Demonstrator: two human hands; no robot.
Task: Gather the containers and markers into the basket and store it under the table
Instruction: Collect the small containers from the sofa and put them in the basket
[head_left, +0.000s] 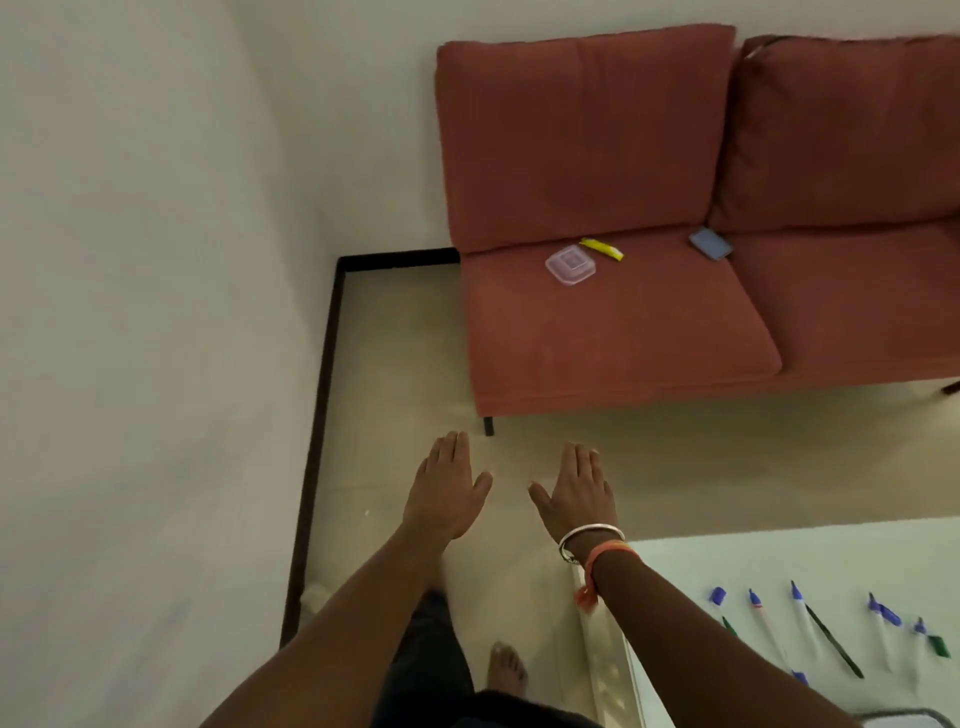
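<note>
On sofa: container, yellow marker; hands flat, empty.

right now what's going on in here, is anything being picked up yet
Not yet. A person stands barefoot facing a red sofa, with the left hand and right hand held out flat, open and empty above the floor. A clear container, a yellow marker and a blue phone lie on the sofa seat. More markers lie spread on the white table at the lower right. Nothing has been gathered so far.
</note>
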